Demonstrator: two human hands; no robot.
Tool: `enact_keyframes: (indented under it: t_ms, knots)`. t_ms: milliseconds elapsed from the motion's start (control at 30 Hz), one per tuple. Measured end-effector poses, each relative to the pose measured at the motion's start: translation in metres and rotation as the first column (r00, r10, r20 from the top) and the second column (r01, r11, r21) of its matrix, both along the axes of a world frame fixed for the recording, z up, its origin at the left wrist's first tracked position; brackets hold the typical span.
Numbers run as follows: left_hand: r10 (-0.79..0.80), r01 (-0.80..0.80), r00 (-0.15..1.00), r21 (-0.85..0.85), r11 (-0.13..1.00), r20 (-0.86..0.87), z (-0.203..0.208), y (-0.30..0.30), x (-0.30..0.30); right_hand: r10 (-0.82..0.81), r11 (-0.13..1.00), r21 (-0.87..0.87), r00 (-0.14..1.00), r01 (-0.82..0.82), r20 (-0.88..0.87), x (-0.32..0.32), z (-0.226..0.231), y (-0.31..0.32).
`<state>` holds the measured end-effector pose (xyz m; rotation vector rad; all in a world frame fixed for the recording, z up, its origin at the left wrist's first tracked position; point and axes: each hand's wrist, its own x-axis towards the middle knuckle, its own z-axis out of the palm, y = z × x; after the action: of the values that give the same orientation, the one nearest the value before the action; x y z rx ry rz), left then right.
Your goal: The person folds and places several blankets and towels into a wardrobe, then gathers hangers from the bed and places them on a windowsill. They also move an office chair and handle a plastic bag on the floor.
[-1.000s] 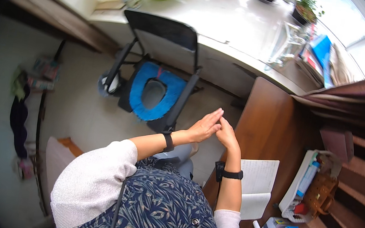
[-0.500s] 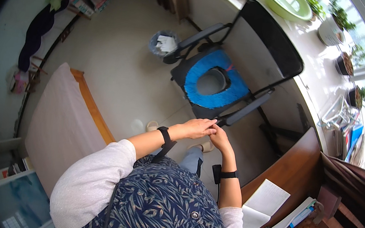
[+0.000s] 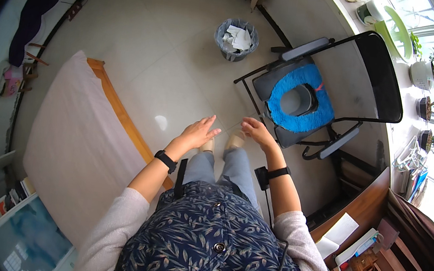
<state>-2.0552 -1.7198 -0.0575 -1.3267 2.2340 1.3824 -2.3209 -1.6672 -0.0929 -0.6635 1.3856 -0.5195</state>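
Note:
My left hand point(image 3: 199, 133) is held out in front of my waist above the floor, empty, with its fingers stretched and a little apart. To its right, my right hand point(image 3: 258, 132) is also empty, its fingers loosely bent and pointing toward the left one; a gap separates the two. Just beyond the right hand stands a black commode chair point(image 3: 271, 85) with armrests. A fluffy blue seat cover point(image 3: 285, 93) lies round its opening, and a grey pail point(image 3: 291, 101) shows inside. Neither hand touches the chair.
A lined bin point(image 3: 235, 43) with white paper stands beyond the chair. To the left is a bed point(image 3: 78, 133) with a wooden edge point(image 3: 125, 120). Along the right run a windowsill with potted plants point(image 3: 422, 74) and a wooden desk point(image 3: 354, 202) with an open notebook point(image 3: 337, 233).
My hands, together before, have come apart. My view has turned, so the chair and bin now sit further right and both my feet show more fully.

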Motion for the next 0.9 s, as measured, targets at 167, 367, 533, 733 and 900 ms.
enact_keyframes:
  t_ms: [167, 367, 533, 733, 900]
  knots:
    - [0.077, -0.088, 0.991, -0.103, 0.991, -0.11, -0.013, -0.07, 0.0, -0.17, 0.984, 0.071, 0.981, 0.164, 0.094, 0.013, -0.015, -0.09]
    - [0.032, -0.076, 0.971, -0.178, 0.981, -0.236, -0.032, -0.212, -0.058, -0.578, 0.814, 0.068, 0.796, 0.576, 0.18, -0.016, -0.088, -0.234]
    - [0.171, -0.198, 0.94, -0.061, 0.978, -0.295, -0.064, -0.335, -0.116, -0.959, 0.278, 0.262, 0.249, 0.924, 0.138, -0.07, -0.191, -0.377]
    - [0.285, -0.275, 0.892, 0.079, 0.958, -0.35, -0.147, -0.433, -0.186, -0.982, -0.12, 0.313, -0.067, 0.942, -0.175, -0.176, -0.311, -0.475]
    - [0.299, -0.242, 0.879, 0.193, 0.951, -0.37, -0.216, -0.448, -0.21, -0.883, -0.108, 0.176, -0.013, 0.979, -0.469, -0.249, -0.431, -0.479]
